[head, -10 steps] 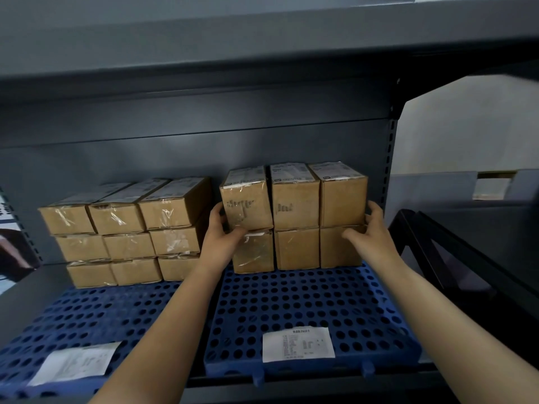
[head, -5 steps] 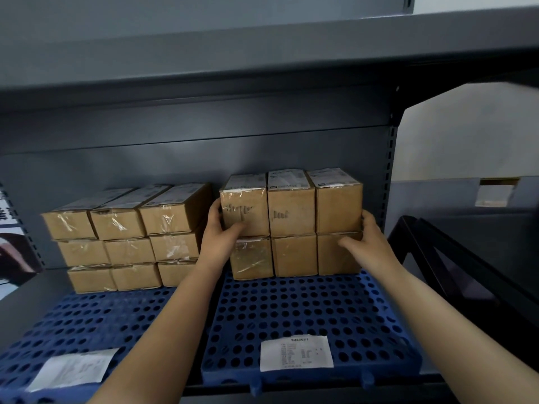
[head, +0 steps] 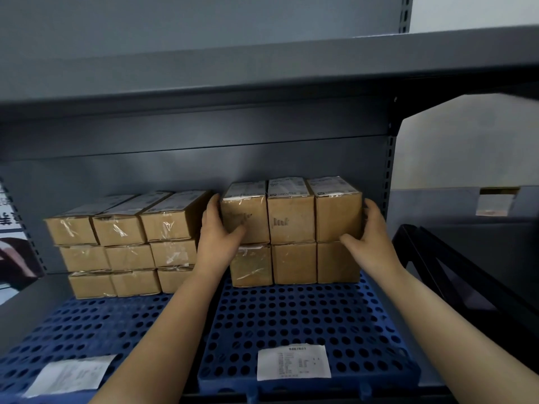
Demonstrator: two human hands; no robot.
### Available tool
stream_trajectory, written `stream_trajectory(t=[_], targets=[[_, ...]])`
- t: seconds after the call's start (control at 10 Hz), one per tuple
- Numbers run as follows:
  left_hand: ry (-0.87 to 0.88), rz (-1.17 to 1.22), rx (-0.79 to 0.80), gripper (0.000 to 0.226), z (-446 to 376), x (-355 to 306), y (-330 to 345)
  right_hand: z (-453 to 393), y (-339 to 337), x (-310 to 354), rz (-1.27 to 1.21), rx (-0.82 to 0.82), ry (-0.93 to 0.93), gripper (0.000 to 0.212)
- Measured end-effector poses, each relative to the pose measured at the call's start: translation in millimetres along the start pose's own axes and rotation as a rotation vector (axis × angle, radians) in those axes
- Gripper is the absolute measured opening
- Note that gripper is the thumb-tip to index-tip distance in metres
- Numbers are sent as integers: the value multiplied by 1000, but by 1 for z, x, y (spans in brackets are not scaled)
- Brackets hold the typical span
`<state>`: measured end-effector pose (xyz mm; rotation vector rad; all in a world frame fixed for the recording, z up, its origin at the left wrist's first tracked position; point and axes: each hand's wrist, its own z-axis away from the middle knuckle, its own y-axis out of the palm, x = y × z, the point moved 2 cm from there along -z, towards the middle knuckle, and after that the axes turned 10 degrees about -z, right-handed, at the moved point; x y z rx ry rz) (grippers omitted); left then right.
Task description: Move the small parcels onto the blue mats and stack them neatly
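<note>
Small brown cardboard parcels stand in two stacks on a grey shelf. The right stack [head: 291,228] is two layers of three on the right blue mat [head: 306,322]. My left hand [head: 217,234] grips the left end of its top row, thumb across the front of the left parcel. At the other end my right hand [head: 369,237] grips the right parcel, thumb on its lower front edge. The left stack [head: 125,243], three layers high, sits at the back of the left blue mat [head: 75,328].
A grey shelf board [head: 262,71] hangs low above the stacks, with the back panel right behind them. White paper labels lie on the front of the right mat [head: 293,362] and the left mat [head: 73,374]. A black frame [head: 455,272] stands to the right of the shelf.
Both hands have slid up from the seam between the layers to the sides of the top row. The right stack now sits a little further back on the mat.
</note>
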<state>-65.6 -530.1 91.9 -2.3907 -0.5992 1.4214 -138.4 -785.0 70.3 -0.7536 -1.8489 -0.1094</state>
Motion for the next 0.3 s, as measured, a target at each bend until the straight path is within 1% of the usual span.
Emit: stream_trajectory(t=[0.1,0.2,0.3], targets=[[153,-209,-84,79,8,-10,-7,9,-2,17,177,-104,-170,86],[285,-344,-134,74,16,-15,-13,19,5,33,331,-91,-320,79],[354,-544,-106,67,22,-16,-20,25,19,43,449,7,-373,73]])
